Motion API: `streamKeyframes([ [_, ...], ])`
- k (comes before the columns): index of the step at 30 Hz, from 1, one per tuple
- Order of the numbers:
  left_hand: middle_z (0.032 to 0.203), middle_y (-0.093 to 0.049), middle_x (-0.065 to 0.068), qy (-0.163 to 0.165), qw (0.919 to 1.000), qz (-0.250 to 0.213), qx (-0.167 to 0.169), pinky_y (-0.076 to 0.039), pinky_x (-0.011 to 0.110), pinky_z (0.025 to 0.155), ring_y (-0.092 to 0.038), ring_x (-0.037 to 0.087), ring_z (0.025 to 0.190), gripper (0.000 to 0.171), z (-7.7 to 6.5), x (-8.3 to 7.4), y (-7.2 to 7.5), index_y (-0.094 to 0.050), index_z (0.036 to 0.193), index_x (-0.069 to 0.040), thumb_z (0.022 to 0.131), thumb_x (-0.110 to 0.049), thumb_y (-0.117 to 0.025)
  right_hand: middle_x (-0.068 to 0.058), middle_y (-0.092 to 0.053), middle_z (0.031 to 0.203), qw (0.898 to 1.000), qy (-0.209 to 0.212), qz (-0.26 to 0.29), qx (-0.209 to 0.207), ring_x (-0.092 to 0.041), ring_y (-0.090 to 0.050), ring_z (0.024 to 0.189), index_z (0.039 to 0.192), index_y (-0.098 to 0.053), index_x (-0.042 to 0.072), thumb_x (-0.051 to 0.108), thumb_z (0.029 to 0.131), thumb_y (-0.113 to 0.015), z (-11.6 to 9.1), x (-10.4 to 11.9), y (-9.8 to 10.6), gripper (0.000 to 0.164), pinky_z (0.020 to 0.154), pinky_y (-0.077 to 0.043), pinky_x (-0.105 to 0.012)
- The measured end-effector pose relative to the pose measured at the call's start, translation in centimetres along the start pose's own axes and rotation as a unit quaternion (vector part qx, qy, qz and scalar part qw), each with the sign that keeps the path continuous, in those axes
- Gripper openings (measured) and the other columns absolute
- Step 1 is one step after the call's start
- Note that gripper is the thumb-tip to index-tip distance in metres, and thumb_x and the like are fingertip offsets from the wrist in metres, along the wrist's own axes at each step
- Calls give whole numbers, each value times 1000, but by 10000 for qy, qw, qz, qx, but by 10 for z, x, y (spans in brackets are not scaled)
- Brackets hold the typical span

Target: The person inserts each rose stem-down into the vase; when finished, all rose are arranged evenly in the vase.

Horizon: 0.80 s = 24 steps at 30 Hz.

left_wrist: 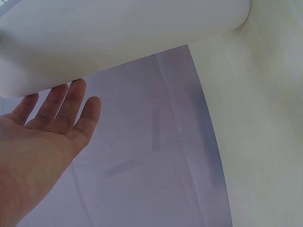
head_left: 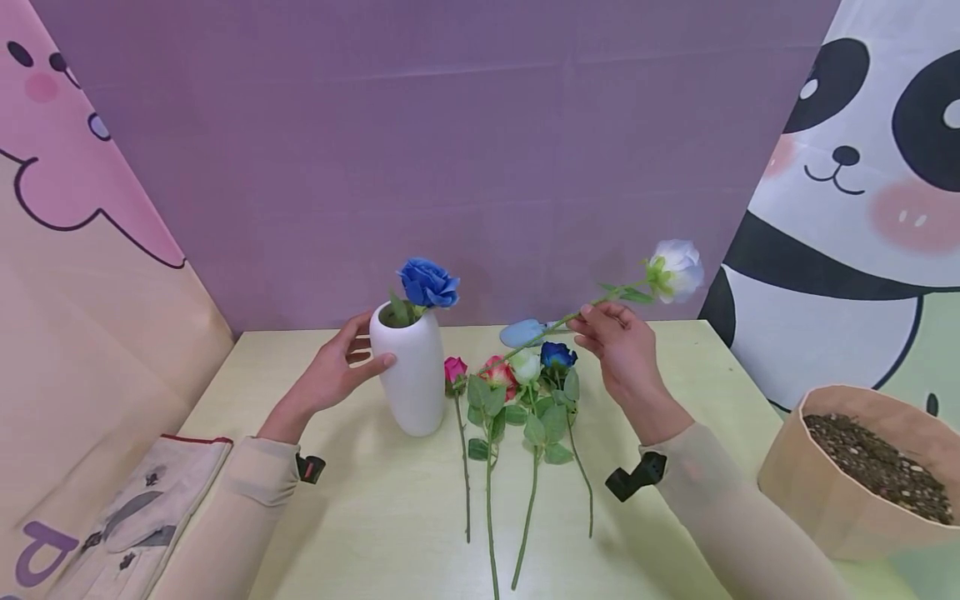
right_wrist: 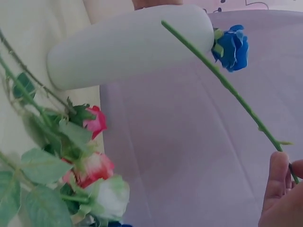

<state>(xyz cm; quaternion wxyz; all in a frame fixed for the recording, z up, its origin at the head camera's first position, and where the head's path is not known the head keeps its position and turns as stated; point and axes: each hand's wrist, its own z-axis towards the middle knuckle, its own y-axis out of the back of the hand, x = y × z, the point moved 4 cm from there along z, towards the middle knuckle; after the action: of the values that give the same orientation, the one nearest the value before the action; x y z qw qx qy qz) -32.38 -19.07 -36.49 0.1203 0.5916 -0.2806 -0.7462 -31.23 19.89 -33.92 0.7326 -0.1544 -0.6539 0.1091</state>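
Observation:
A white vase [head_left: 414, 383] stands on the table with a blue rose [head_left: 429, 283] in its mouth. My left hand [head_left: 337, 367] holds the vase near its top, thumb on the front and fingers behind. In the left wrist view, those fingertips [left_wrist: 78, 87] touch the vase's side. Between right thumb and fingers, my right hand [head_left: 622, 350] pinches the stem of a white rose [head_left: 678, 271]. The bloom points up to the right, and the bare stem end [right_wrist: 189, 45] slants down left, overlapping the vase in the right wrist view.
Several roses lie in the table's middle: pink [head_left: 454, 369], red and cream [head_left: 498, 372], pale green-white [head_left: 527, 365] and dark blue [head_left: 558, 356]. A light-blue trowel [head_left: 522, 333] lies behind them. A tan pot [head_left: 817, 483] of soil stands right; folded printed cloth [head_left: 142, 508] lies left.

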Motion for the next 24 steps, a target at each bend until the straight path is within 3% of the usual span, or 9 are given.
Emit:
streamKeyframes([
  [9, 152, -43, 9, 22, 10000, -23, -1, -43, 56, 113, -51, 36, 135, 85, 0, 2, -1, -28, 156, -25, 88, -53, -71, 1, -69, 89, 9988, 160, 403, -223, -9, -74, 78, 103, -51, 6, 11, 97, -65, 3, 5, -16, 16, 72, -60, -18],
  [24, 153, -42, 11, 69, 9999, 82, 7, -45, 56, 112, -50, 38, 135, 83, 0, 3, -1, -27, 156, -24, 90, -51, -69, 0, -66, 93, 9971, 349, 665, -77, -9, -74, 80, 103, -51, 7, 10, 96, -65, 9, 17, -43, 16, 73, -60, -17],
])
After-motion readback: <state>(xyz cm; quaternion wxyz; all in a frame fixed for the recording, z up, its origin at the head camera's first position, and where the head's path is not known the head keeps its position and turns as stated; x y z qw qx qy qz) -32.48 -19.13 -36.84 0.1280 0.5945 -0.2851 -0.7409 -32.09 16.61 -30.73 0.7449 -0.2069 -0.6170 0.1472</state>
